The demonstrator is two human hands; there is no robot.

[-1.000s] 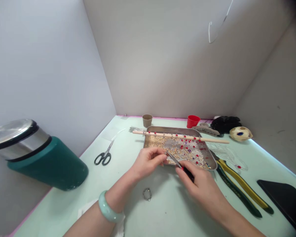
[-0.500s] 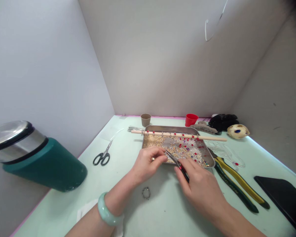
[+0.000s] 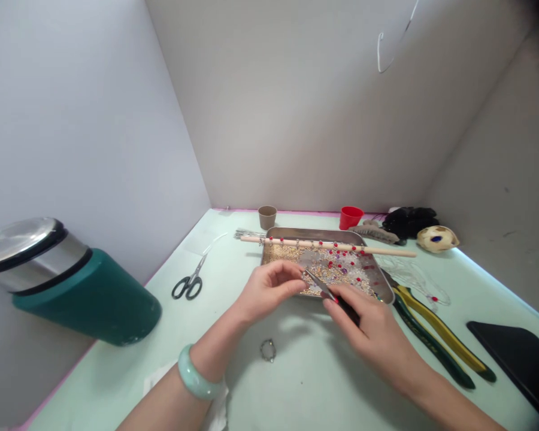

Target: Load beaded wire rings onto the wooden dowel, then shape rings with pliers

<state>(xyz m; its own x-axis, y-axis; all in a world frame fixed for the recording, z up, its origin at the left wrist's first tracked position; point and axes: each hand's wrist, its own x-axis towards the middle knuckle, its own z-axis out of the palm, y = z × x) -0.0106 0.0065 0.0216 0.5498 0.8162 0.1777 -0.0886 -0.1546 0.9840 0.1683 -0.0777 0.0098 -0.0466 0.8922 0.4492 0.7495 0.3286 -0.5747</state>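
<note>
Green table [image 3: 265, 395], R hand [image 3: 372, 326] w/ pointed tool [image 3: 320, 284], axis diagonal, tip up-left, L hand [image 3: 265, 292] narrow, contents unclear

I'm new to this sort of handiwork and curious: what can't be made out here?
All in the head view:
- Anything between the left hand's fingertips: too small, partly hidden by fingers.
- The slim metal-tipped tool's handles: largely covered by the right hand.
- The flat black object's far end: cut off by the right edge.
- The crumpled white sheet's full shape: hidden by the left forearm, cut off below.
</note>
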